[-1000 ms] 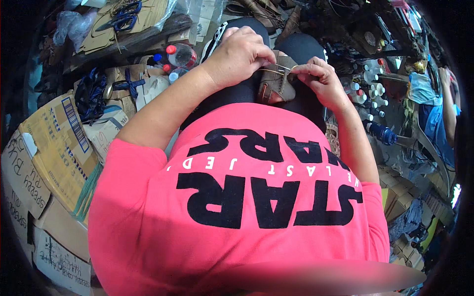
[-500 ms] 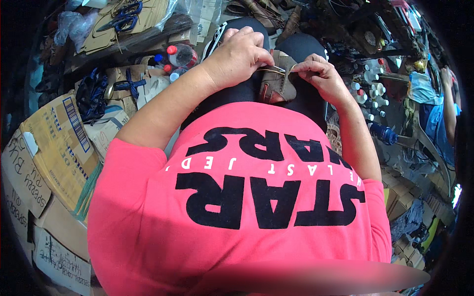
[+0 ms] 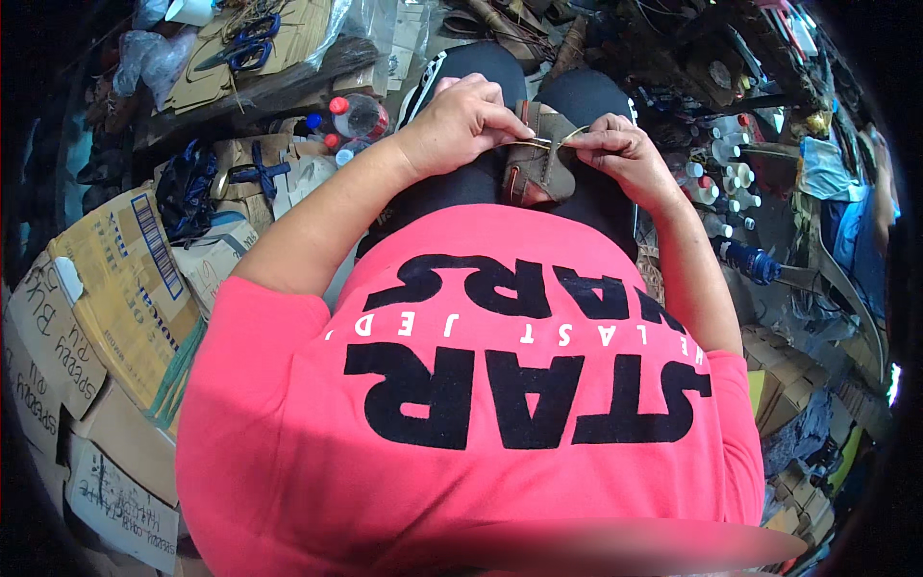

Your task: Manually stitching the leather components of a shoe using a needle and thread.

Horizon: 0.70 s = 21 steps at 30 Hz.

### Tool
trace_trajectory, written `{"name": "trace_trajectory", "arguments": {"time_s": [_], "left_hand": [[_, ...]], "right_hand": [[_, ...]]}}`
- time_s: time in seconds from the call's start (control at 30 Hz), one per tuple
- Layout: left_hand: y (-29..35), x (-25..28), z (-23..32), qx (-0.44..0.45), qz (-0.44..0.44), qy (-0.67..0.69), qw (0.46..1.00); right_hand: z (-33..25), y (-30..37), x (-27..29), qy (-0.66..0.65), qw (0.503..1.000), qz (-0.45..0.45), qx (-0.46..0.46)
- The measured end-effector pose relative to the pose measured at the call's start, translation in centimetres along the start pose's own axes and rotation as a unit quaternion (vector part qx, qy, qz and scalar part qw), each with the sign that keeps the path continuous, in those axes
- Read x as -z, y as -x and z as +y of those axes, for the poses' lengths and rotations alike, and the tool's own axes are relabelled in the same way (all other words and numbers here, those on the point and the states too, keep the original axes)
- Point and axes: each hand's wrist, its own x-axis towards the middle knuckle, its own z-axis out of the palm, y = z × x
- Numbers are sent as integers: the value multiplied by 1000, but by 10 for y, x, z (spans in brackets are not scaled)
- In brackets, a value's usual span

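Across my lap lies a brown-grey leather shoe upper [image 3: 553, 180] with stitching along its seam and a reddish-brown edge. My left hand [image 3: 460, 123] is closed in a pinch at its left side, on a thin silvery needle [image 3: 536, 142] that points toward the seam. On the other side, my right hand [image 3: 623, 157] has thumb and forefinger pressed together on a yellowish thread [image 3: 574, 134]. The thread curves from those fingertips to the leather. Another stretch of it runs by the left fingertips. My curled fingers hide the rear of the needle.
Blue-handled scissors [image 3: 252, 43] lie on cut brown card at the far left. Bottles with red caps [image 3: 358, 117] stand beside my left forearm. Cardboard boxes [image 3: 125, 279] are piled at left. Several small white bottles [image 3: 733, 173] and a dark blue bottle [image 3: 748, 260] are at right.
My left hand and the needle have shifted slightly down, and the needle lies flatter. The right fingertips have moved a little down with the thread. The shoe upper stays on my lap.
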Motion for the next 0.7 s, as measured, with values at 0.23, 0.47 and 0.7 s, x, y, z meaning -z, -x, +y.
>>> {"name": "trace_trajectory", "arguments": {"time_s": [0.23,0.47,0.7], "left_hand": [[-5,-14,-9,30,15,49,998],[-1,-20,4,76,38,40,996],[6,-16,12,68,71,35,995]], "right_hand": [[4,-2,-4,-1,1000,6,22],[-2,-3,-11,44,997,42,45],[-9,1,-13,56,995,74,44]]}}
